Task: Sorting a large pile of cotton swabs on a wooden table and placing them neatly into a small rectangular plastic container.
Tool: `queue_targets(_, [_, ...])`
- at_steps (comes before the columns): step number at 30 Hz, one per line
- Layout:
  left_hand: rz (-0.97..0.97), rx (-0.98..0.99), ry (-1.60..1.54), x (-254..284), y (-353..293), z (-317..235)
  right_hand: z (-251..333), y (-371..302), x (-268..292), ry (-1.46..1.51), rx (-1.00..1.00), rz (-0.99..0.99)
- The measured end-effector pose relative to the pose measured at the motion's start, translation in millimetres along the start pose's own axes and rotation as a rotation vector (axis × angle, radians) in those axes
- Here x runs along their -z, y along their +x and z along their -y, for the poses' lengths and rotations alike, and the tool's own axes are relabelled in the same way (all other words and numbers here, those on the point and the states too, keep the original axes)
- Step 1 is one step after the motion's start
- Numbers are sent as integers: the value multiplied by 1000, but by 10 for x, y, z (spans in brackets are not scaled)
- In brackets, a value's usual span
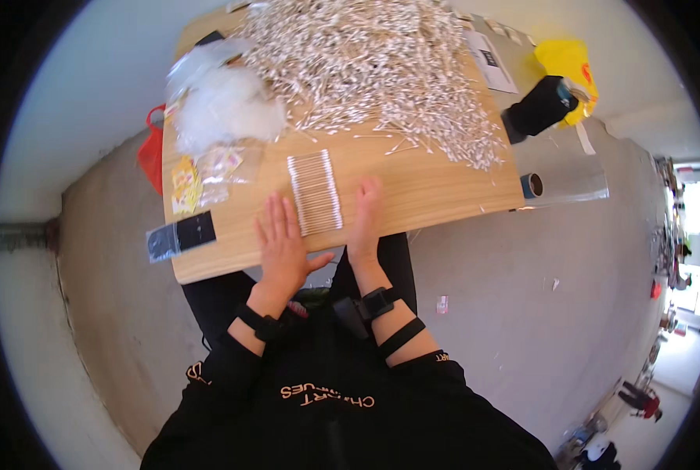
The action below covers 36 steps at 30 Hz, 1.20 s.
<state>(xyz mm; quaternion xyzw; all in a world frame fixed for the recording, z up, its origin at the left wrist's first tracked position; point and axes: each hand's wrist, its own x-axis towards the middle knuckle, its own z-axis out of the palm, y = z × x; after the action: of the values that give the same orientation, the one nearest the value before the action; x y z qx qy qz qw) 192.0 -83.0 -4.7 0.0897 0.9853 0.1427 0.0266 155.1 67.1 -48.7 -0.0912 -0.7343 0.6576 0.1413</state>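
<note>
A wooden table [436, 184] fills the middle of the view, set on a grey floor [522, 313]. Across its far half, from about 11 to 1 o'clock, spreads a big loose heap of cotton swabs [381, 70]. At 10 o'clock of the table lies a mound of white fluffy stuff in clear bags [221, 102], and just below it some small clear packets [225, 166] and a yellow packet [184, 186]. A black flat pouch [182, 235] hangs over the table edge at 9 o'clock. Off the table at 2 o'clock sit a yellow bag [565, 61] and a black object [539, 108], with a roll of tape [532, 186] near the table's right corner at 3 o'clock.

Near the front edge, at the centre, a neat row of cotton swabs [315, 192] lies side by side. The left hand [281, 244] lies flat and open, palm down, fingers spread, touching the row's left lower edge at 7 o'clock of it. The right hand [364, 221] lies flat too, fingers straight, pressed along the row's right side at 4 o'clock. Neither hand grasps anything. Both wrists wear black bands.
</note>
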Motion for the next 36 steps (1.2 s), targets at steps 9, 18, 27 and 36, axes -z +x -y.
queue_targets(9, [-51, -42, 8, 10, -8, -148, 147, -44, -159, 507, -127, -76])
queue_targets(18, [-14, -53, 47, 28, -30, -174, 167, -40, -130, 519, -130, -89])
queue_targets(27, [-30, -101, 18, 17, -63, -129, 243, -139, -208, 381, -119, -12])
queue_targets(36, [-41, -174, -19, 10, -203, -117, 257, -175, -222, 360, -89, 6])
